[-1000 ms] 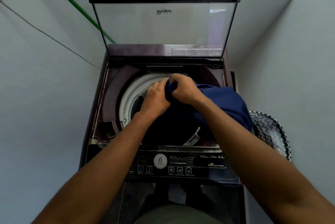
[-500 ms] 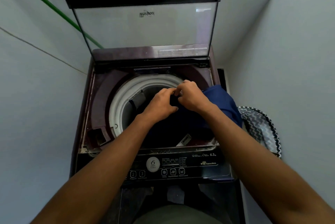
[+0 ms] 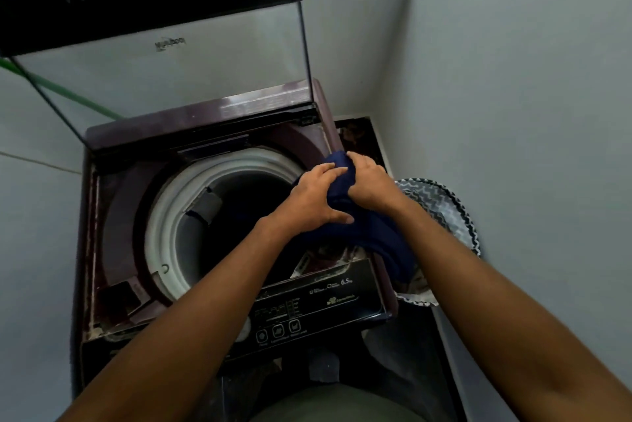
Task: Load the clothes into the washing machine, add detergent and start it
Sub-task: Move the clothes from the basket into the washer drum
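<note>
Drum (image 3: pixel 239 216) open at left, lid (image 3: pixel 171 45) upright behind. Our left hand (image 3: pixel 314 203) and right hand (image 3: pixel 367 182) both grasp the blue garment (image 3: pixel 376 237) — bunched at the tub's right rim, its tail draped outside toward the basket (image 3: pixel 444 209). We should gather the hanging part before moving left, then drop it centrally (wall close on the right; free room lies over the drum).

Both hands, the left hand (image 3: pixel 313 197) and the right hand (image 3: pixel 367 182), have carried the navy garment (image 3: pixel 372 233) rightward, off the drum's (image 3: pixel 219 216) centre to the washer's right rim.
</note>
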A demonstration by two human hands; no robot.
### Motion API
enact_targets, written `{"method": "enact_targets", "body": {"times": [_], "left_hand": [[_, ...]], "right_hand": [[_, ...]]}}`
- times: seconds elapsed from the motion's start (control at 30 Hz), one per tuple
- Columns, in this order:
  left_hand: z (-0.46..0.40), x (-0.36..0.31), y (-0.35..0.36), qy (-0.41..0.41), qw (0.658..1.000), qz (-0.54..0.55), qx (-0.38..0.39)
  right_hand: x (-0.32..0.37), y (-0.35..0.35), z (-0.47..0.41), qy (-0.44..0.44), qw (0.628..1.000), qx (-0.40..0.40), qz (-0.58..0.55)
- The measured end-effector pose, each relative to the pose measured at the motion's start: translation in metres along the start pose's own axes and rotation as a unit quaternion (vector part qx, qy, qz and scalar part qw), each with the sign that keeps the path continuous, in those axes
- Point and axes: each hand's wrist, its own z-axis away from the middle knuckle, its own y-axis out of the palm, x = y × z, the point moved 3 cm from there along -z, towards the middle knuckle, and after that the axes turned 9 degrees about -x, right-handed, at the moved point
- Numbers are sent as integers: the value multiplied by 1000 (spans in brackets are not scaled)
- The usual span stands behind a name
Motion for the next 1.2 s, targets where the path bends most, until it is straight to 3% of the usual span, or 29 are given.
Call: {"method": "enact_targets", "body": {"times": [0.1,0.27,0.33,0.4,0.57,0.67,0.77,0.87,0.97,1.2], "left_hand": [[-5,-12,9,5,1000,-7,13],[-11,-20,15,-9,998,-55,-11],[-13,-19,16,-11,997,-79,-15],[-14,-18,17,-11,995,-99,-14],[-15,-18,17,-14,994,-109,-9],[-14,-19,15,-12,996,-94,1],[-14,-17,11,-14,998,-53,20],[-13,-14,5,-13,1000,-17,21],[-10,-12,-7,-16,1000,16,-19],[14,12,-58,-44,987,69,-136]], "right_hand": [[-24,-7,4,23,999,47,-8],[-55,-3,14,2,974,217,66],[-61,1,16,-1,966,242,94],[-65,8,14,0,972,211,103],[-59,13,11,-38,998,35,-39],[-57,6,11,-46,998,-22,-32],[-49,-5,9,-28,998,-52,-15],[-32,-20,6,11,991,-93,-96],[-6,-33,3,51,977,-130,-160],[65,-26,2,41,948,-113,-296]]}}
